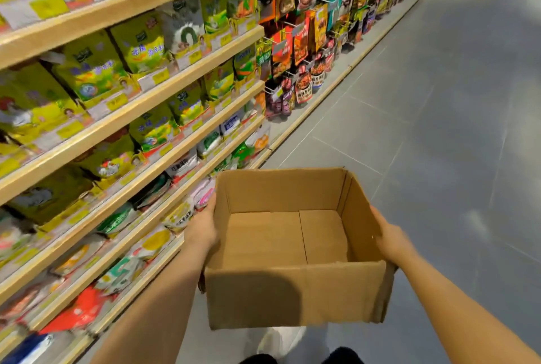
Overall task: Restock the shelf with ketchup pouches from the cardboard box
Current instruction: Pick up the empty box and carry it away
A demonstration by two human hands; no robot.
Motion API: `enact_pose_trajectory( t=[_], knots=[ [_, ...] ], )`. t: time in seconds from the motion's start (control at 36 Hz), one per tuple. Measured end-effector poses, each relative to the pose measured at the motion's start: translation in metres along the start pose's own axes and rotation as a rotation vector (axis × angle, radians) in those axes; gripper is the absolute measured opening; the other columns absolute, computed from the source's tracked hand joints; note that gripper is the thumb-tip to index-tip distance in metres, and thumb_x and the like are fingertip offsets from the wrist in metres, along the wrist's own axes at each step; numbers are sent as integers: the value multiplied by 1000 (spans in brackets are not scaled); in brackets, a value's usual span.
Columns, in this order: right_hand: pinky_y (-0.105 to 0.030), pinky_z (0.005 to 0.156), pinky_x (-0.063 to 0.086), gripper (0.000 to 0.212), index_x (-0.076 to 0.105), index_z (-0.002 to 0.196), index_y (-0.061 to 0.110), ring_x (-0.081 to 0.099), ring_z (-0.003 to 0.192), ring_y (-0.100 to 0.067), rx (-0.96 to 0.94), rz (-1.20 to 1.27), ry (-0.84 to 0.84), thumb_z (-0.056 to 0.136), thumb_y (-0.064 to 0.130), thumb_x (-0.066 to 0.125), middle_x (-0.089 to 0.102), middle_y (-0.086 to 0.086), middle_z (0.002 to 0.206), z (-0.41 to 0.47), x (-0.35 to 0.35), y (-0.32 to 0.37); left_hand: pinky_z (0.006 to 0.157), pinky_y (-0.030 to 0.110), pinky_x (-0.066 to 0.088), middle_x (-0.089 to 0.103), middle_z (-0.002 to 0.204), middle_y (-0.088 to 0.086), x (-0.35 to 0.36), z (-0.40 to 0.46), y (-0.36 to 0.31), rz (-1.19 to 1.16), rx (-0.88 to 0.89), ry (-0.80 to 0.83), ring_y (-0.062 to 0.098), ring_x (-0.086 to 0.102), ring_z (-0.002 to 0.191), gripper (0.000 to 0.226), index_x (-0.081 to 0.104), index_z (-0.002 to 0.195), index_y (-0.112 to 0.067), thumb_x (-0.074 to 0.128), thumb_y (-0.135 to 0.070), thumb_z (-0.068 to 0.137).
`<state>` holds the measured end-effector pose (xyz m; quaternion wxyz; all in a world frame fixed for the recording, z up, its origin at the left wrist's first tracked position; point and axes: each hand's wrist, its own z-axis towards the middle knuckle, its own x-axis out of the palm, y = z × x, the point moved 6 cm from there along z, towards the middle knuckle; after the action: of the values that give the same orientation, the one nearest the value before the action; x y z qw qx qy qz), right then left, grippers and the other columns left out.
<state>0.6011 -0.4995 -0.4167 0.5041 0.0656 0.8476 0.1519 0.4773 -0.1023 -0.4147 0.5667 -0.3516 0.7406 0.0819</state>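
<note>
Head view looks down a shop aisle at an open cardboard box (295,246) carried in the air between two bare arms, above the grey tiled floor (439,129). Its inside shows only bare brown bottom flaps with a seam down the middle; no pouches lie in it. The left hand (202,229) lies flat against the box's outer left wall, fingers straight and pointing away along the cardboard, palm pressing inward. The right hand (390,239) presses the outer right wall in the same manner, fingers stretched forward; the fingertips are hidden by the wall's edge. Neither hand curls round anything.

Wooden-edged shelves (140,117) run along the left side, tier above tier, filled with yellow-green bags on the upper tiers and white, green and red packets (79,311) on the lowest tiers; these are blurred, so which of them are ketchup pouches cannot be told. The box's near left corner hangs just beside the lowest shelf's front edge. Further along, hanging sachets (301,41) crowd wire pegs.
</note>
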Motion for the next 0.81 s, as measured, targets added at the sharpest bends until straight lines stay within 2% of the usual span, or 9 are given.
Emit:
enact_pose_trajectory(
  t=[0.06,0.17,0.25,0.39,0.47,0.56,0.61,0.67,0.81],
  knots=[
    [-22,46,29,69,1,144,37,44,53,-14,-25,-3,-1,93,7,35,53,-5,71,28,-15,-6,57,32,41,61,90,8,2,19,-20,-1,-1,7,22,49,69,90,-1,149,-33,56,-10,82],
    [-25,63,38,67,2,144,39,52,70,-20,-90,-24,8,94,11,37,63,-20,105,84,-42,-14,64,36,48,63,95,8,16,50,-51,-94,-59,12,25,56,78,86,0,148,-34,54,-12,84],
    [-27,74,42,68,2,144,38,60,89,-28,-163,-5,32,94,17,42,59,-20,120,129,-61,-17,62,34,48,55,86,4,30,63,-75,-137,-134,-16,22,55,74,90,-4,147,-36,56,-12,84],
    [-44,99,41,72,-6,144,37,52,116,-36,-213,-5,117,94,19,43,46,-20,137,215,-86,-10,64,33,46,61,96,9,51,82,-104,-227,-266,-86,25,58,81,88,-4,148,-34,54,-12,85],
    [-48,100,39,66,-4,146,30,50,117,-39,-154,-79,156,96,19,38,44,-23,137,267,-93,-6,67,33,47,64,95,12,67,89,-115,-257,-358,-96,28,62,82,88,-8,147,-34,53,-16,87],
    [-46,93,43,45,27,138,14,53,112,-39,-200,-181,177,94,14,38,52,-23,128,312,-95,10,60,32,45,61,81,9,82,100,-117,-279,-436,-103,25,60,71,93,-17,144,-37,53,-14,87],
    [-40,83,44,32,40,124,7,56,105,-39,-253,-237,207,93,12,40,58,-24,118,340,-92,23,62,32,43,61,83,12,96,111,-115,-311,-481,-96,30,61,76,88,-15,145,-35,51,-18,89],
    [-36,77,43,29,43,121,6,58,100,-37,-295,-291,234,93,11,41,60,-23,113,365,-84,36,65,33,41,61,87,15,111,122,-111,-335,-523,-85,34,62,82,85,-12,146,-32,49,-19,90],
    [-37,82,44,32,41,125,10,57,103,-36,-319,-346,303,94,14,41,58,-20,117,426,-44,59,78,39,49,60,101,16,158,163,-95,-416,-624,-38,31,61,91,85,-15,145,-35,50,-26,91]
  ],
)
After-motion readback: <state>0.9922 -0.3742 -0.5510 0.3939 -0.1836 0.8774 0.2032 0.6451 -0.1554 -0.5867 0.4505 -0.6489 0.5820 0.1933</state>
